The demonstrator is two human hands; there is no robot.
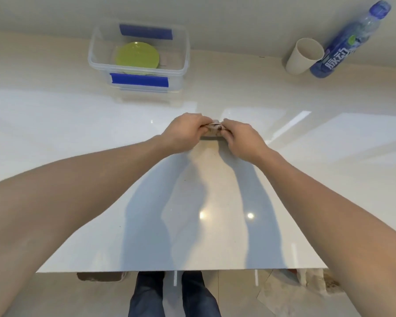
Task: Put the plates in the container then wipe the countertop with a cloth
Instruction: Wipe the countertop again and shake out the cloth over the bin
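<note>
A small brownish cloth [213, 129] is bunched on the glossy white countertop [78, 124], near the middle. My left hand [185, 131] grips its left side and my right hand [244, 139] grips its right side, fingers curled over it; most of the cloth is hidden. Farther back, left of centre, stands a clear plastic container [93, 58] with blue clips. Green plates [137, 55] lie stacked inside it.
A beige paper cup [304, 56] and a blue drink bottle [350, 42] stand at the back right by the wall. The counter's front edge runs just above my feet, with floor and crumpled paper [281, 294] below.
</note>
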